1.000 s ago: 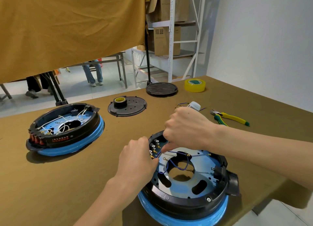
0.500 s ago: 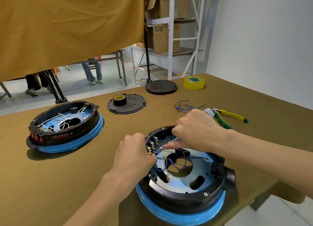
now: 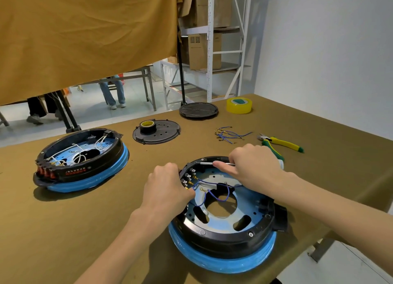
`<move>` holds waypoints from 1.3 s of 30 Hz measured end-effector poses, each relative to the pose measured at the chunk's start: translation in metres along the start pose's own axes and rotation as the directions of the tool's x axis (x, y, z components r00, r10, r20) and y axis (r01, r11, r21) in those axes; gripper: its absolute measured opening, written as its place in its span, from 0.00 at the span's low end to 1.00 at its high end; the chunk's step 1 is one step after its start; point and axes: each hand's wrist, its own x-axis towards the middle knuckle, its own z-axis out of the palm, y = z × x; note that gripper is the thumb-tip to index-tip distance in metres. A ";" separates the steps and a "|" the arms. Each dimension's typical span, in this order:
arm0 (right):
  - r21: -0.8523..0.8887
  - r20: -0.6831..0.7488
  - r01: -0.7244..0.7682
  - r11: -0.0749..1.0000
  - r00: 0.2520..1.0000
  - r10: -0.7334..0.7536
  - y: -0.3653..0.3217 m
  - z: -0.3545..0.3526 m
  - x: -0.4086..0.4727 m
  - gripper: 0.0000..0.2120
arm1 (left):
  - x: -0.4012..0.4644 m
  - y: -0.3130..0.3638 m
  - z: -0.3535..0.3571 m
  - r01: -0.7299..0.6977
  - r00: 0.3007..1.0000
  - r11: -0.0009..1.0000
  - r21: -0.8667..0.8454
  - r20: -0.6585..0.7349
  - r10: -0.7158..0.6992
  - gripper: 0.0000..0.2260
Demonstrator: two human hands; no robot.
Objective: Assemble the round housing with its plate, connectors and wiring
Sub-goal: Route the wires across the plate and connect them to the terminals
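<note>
Round housing (image 3: 223,237) at near table (image 3: 63,230) edge. Left hand (image 3: 168,190) curled on the rim by connectors (image 3: 188,180), pinching blue wire (image 3: 212,193). Right hand (image 3: 253,166) gripping screwdriver (image 3: 209,162). Best: steady the rim, keep the tip square, wire slack.

A mustard-yellow cloth curtain (image 3: 85,34) hangs above the far edge of the olive cloth-covered counter (image 3: 63,230). Behind it, a white metal shelving rack (image 3: 209,43) holds brown cardboard boxes (image 3: 204,49) beside a plain white wall (image 3: 329,49). A grey metal table (image 3: 146,79) stands on the pale tiled floor (image 3: 89,107).
</note>
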 end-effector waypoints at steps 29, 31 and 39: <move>0.618 0.414 -0.300 0.726 0.910 0.023 -0.043 -0.022 0.031 0.05 | 0.002 -0.047 -0.036 -0.069 0.968 0.961 -0.266 0.215 0.129 0.02; 0.556 0.311 -0.231 0.799 0.949 0.058 -0.034 -0.021 0.044 0.08 | 0.003 -0.047 -0.035 -0.075 0.972 0.962 -0.261 0.197 0.129 0.02; 0.394 0.420 -0.233 0.889 0.906 0.051 -0.018 0.019 0.092 0.14 | 0.002 -0.045 -0.026 -0.068 0.978 0.964 -0.257 0.175 0.115 0.03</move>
